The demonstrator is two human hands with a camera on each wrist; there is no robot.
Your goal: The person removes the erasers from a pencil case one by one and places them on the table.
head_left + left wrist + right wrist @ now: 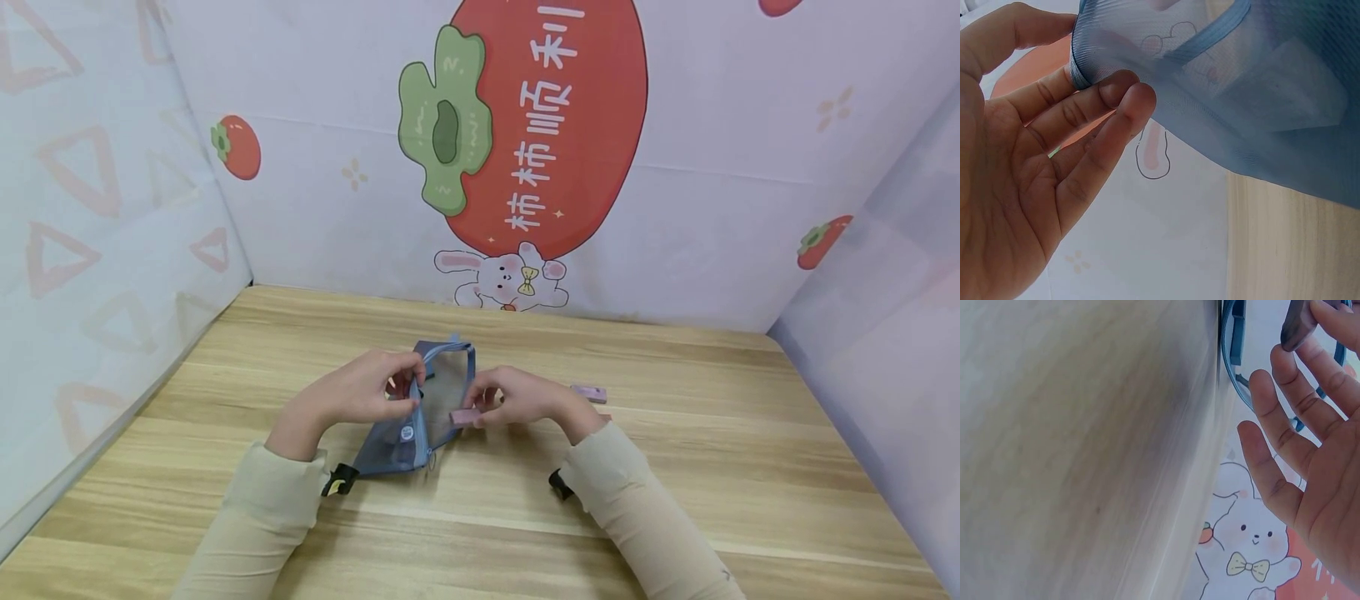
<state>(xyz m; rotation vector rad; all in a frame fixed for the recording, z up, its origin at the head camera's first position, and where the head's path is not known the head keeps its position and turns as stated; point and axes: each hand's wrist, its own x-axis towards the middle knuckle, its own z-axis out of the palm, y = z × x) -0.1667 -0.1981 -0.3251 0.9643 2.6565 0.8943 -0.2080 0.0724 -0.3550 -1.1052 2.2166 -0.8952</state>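
Observation:
A blue mesh zipper pouch [382,450] stands on the table with its mouth spread wide. My left hand [367,387] pinches the left edge of that mouth between thumb and fingers. In the left wrist view, a pale blocky shape [1288,94] shows through the mesh [1204,119]. Between thumb and fingertips, my right hand [517,398] holds a small pinkish-purple rectangular block [464,417] at the pouch's opening. The same block [1299,326] looks dark in the right wrist view, with the other fingers spread below it.
Another small purple block [590,394] lies on the wooden table [480,542], right of the right hand. A reddish piece [607,417] peeks out by the right wrist. A printed cloth wall [322,233] rises behind the table, with more cloth at both sides.

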